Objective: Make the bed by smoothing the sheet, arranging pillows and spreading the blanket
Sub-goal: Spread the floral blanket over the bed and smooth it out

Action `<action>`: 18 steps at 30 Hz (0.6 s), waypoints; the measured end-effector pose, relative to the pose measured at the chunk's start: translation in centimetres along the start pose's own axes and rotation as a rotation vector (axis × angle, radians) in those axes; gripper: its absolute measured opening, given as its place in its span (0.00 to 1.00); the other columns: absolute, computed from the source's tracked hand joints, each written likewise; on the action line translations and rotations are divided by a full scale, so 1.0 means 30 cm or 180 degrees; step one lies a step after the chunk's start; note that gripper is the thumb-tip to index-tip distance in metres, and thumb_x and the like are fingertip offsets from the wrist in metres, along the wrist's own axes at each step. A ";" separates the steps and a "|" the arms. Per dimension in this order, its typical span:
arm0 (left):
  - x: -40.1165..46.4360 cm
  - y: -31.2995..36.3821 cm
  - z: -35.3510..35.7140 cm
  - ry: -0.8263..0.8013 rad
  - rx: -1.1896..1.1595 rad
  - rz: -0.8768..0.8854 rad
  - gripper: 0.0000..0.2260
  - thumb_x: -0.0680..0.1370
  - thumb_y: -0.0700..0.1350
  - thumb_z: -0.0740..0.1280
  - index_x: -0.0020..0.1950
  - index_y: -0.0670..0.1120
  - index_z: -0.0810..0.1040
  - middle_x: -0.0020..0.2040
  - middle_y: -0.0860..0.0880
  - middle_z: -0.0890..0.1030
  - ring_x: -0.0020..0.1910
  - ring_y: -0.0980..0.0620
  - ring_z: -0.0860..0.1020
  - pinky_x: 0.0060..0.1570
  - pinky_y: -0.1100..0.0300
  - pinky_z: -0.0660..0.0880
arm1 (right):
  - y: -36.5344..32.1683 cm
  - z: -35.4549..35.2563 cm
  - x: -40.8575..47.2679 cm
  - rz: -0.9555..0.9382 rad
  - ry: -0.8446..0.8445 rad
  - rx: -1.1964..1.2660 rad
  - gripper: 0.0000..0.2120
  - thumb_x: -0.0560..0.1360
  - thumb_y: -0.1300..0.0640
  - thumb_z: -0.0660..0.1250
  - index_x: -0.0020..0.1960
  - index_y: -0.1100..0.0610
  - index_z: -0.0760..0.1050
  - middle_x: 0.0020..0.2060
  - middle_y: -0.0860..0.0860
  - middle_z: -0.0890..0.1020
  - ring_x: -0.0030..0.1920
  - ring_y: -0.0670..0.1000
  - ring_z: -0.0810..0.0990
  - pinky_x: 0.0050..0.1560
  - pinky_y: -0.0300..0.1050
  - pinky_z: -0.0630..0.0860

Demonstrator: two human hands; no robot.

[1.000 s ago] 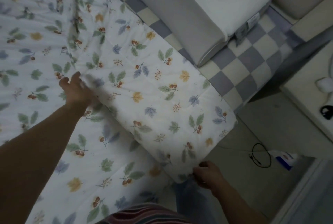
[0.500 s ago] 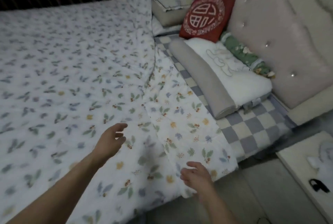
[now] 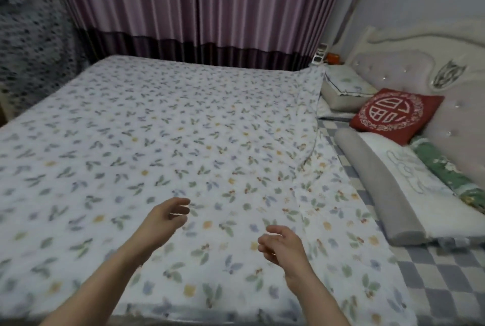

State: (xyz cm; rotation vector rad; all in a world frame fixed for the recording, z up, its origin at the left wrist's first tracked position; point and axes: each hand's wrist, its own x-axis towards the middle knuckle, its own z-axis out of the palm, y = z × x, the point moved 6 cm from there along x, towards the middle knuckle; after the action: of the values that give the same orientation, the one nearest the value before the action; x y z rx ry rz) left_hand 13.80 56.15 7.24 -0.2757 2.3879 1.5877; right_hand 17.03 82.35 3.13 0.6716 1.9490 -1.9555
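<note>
A wide bed fills the room, its near edge under both hands: the left hand (image 3: pixel 168 216) and right hand (image 3: pixel 282 245) hover loosely curled, holding nothing, over the leaf-print blanket (image 3: pixel 157 142). It looks thin, quilted and limp, probably light, best gripped at its rumpled right edge beside the checked sheet (image 3: pixel 446 281). Farther right lie a grey bolster pillow (image 3: pixel 378 189) and a red cushion (image 3: pixel 396 113) against the tufted headboard (image 3: pixel 456 126), with pleated purple curtains (image 3: pixel 199 10) beyond.

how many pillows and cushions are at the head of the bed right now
4: grey-and-white pillow nearest, green floral one behind it, red cushion against the headboard, pale pillow farthest. More may be hidden.
</note>
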 end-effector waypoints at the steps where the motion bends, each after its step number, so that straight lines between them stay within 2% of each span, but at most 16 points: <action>1: -0.020 -0.034 -0.071 0.0075 -0.0065 -0.0005 0.13 0.78 0.37 0.63 0.59 0.51 0.73 0.55 0.48 0.78 0.53 0.50 0.77 0.50 0.57 0.72 | -0.009 0.079 -0.006 -0.0048 -0.0067 -0.0059 0.13 0.73 0.66 0.66 0.56 0.60 0.71 0.40 0.58 0.81 0.39 0.52 0.78 0.43 0.43 0.77; 7: -0.186 -0.332 -0.608 0.0584 -0.0100 -0.0196 0.13 0.78 0.36 0.62 0.60 0.48 0.74 0.54 0.47 0.78 0.53 0.49 0.76 0.49 0.58 0.69 | 0.049 0.752 -0.096 0.0055 -0.0675 -0.0515 0.12 0.73 0.65 0.66 0.56 0.59 0.71 0.38 0.56 0.80 0.38 0.52 0.77 0.42 0.42 0.76; 10: -0.233 -0.449 -0.808 0.0694 0.0004 -0.0337 0.14 0.78 0.35 0.62 0.61 0.46 0.74 0.55 0.46 0.78 0.52 0.48 0.76 0.50 0.56 0.71 | 0.085 1.014 -0.148 0.0137 -0.0933 -0.0647 0.11 0.73 0.65 0.65 0.55 0.59 0.72 0.40 0.56 0.80 0.37 0.50 0.78 0.40 0.40 0.76; 14: -0.261 -0.577 -1.024 0.0804 0.0013 -0.0415 0.14 0.77 0.35 0.62 0.62 0.45 0.74 0.54 0.45 0.78 0.51 0.48 0.76 0.48 0.57 0.72 | 0.118 1.257 -0.183 0.0249 -0.1010 -0.0890 0.12 0.74 0.63 0.65 0.56 0.58 0.72 0.42 0.56 0.81 0.38 0.49 0.79 0.38 0.37 0.77; 18: -0.263 -0.710 -1.186 0.0890 -0.0125 -0.0589 0.15 0.77 0.34 0.61 0.63 0.43 0.73 0.54 0.45 0.77 0.50 0.48 0.75 0.46 0.59 0.72 | 0.135 1.437 -0.162 0.0354 -0.1010 -0.1057 0.12 0.73 0.63 0.65 0.56 0.58 0.72 0.43 0.57 0.81 0.38 0.50 0.80 0.40 0.39 0.78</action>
State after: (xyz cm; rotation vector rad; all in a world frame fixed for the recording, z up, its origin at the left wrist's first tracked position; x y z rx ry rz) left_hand 23.73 15.22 4.26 -0.7492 2.4449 1.6008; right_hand 18.30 38.86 0.94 0.3483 1.9242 -1.5146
